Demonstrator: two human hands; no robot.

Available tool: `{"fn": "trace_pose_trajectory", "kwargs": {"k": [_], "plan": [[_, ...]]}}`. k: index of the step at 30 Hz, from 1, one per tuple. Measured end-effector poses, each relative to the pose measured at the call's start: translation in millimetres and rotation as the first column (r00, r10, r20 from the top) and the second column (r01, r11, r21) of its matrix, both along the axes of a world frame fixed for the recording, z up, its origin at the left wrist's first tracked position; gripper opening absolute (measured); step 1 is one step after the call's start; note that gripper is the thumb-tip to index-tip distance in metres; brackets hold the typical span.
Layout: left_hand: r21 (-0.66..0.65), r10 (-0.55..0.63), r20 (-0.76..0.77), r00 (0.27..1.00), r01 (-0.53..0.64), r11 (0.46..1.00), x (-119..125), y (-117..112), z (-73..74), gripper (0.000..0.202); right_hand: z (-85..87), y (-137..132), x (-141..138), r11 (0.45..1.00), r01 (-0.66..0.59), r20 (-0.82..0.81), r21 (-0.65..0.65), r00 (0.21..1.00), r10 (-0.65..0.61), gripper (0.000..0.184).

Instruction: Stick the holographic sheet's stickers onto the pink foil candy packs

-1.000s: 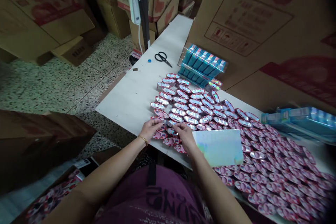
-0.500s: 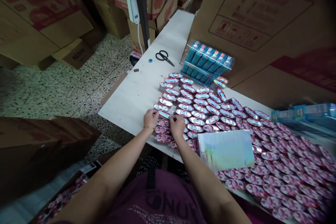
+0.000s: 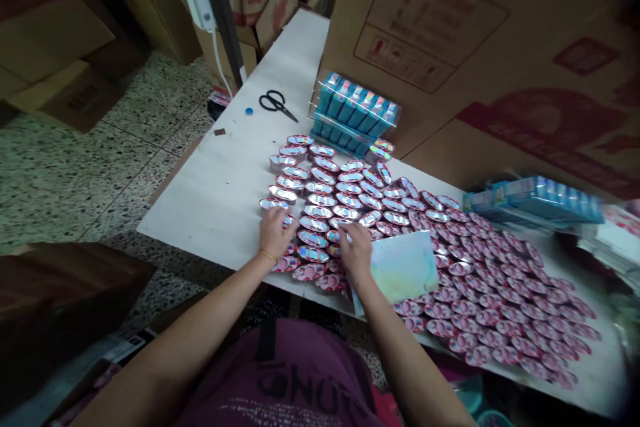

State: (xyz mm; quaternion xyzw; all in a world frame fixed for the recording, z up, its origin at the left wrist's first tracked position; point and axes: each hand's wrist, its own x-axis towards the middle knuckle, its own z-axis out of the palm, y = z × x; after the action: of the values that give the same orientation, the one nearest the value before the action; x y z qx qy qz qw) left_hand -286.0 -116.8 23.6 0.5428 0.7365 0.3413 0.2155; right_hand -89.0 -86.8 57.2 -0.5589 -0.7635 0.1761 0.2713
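On white table | left hand at silver-topped oval packs, finger grip unclear | right hand beside iridescent sheet, fingers curled, hold unclear

Small oval packs stand close together on the table in slanting, slightly uneven rows, their flat ends up and rimmed in red. Those at the far left, the silver-topped packs, carry a shiny strip along the oval that throws back bluish-white light. Toward the right and along the near edge, the pink-topped packs show a paler pink oval in the middle instead; a few silver ends are mixed among them. A rectangular iridescent sheet, pale blue-green with a yellowish patch, lies over several packs near the middle.
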Motion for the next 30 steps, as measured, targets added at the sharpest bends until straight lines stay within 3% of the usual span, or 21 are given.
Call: {"fn": "trace_pose_trajectory", "kwargs": {"k": [1,3,4,6,8,10,13,17,20,25,30], "plan": [[-0.003,-0.17,0.011,0.985,0.17,0.985,17,0,4.0,0.029,3.7,0,24,0.999,0.016,-0.009,0.03,1.0,-0.015,0.023],[-0.057,-0.414,0.075,0.907,0.418,0.907,53,1,9.8,0.028,6.8,0,65,0.998,-0.031,0.04,0.05,0.999,0.029,0.025],[-0.098,-0.479,0.121,0.869,0.491,0.866,70,2,11.1,0.024,6.1,0,80,0.995,-0.096,0.098,0.039,0.991,0.092,0.026],[-0.192,-0.504,0.224,0.834,0.544,0.817,97,7,10.0,0.02,1.2,2,96,0.964,-0.264,0.249,-0.013,0.933,0.259,0.029],[-0.261,-0.439,0.317,0.841,0.522,0.812,112,11,5.6,0.022,-5.5,3,98,0.92,-0.387,0.38,-0.071,0.842,0.383,0.032],[-0.282,-0.356,0.389,0.85,0.478,0.832,118,13,0.4,0.021,-11.9,2,96,0.9,-0.425,0.446,-0.103,0.789,0.423,0.033],[-0.283,-0.271,0.426,0.863,0.412,0.866,120,11,-3.5,0.02,-19.2,-2,96,0.909,-0.404,0.434,-0.101,0.804,0.405,0.03],[-0.274,-0.332,0.337,0.881,0.429,0.861,125,8,0.6,0.019,-21.9,-2,104,0.955,-0.293,0.357,-0.055,0.887,0.293,0.032],[-0.274,-0.434,0.227,0.872,0.484,0.831,132,8,4.5,0.018,-19.0,3,110,0.956,-0.288,0.338,-0.058,0.895,0.291,0.03],[-0.32,-0.416,0.167,0.894,0.448,0.835,145,14,1.7,0.019,-19.0,9,116,0.896,-0.429,0.405,-0.114,0.804,0.436,0.028],[-0.37,-0.296,0.253,0.921,0.375,0.85,150,22,-3.2,0.027,-26.3,1,121,0.853,-0.514,0.486,-0.085,0.726,0.486,0.035]]}}
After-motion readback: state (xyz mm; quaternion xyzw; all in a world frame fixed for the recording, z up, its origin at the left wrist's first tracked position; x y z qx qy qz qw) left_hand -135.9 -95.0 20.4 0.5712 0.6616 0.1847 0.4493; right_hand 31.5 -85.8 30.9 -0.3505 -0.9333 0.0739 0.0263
